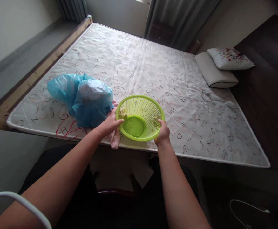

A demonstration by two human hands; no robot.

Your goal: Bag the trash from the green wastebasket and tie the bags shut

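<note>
Between my hands is a lime-green plastic colander (134,126) with slotted sides and a solid round bottom, tilted toward me near the front edge of the mattress. My left hand (110,122) grips its left rim, thumb over the edge. On the right rim, my right hand (163,132) is closed with the thumb inside. Nothing lies in the colander. A blue plastic bag (91,101), bulging with contents I cannot make out, rests left of it. Pink cloth (115,139) shows beside my left hand, hanging at the mattress edge.
The mattress (139,70) has a printed letter pattern and a wooden bed frame (41,63) on the left. Red string (68,128) lies near the bag. Two pillows, one flowered (231,58) and one plain (215,71), are at the far right. A white cable (19,198) crosses the lower left.
</note>
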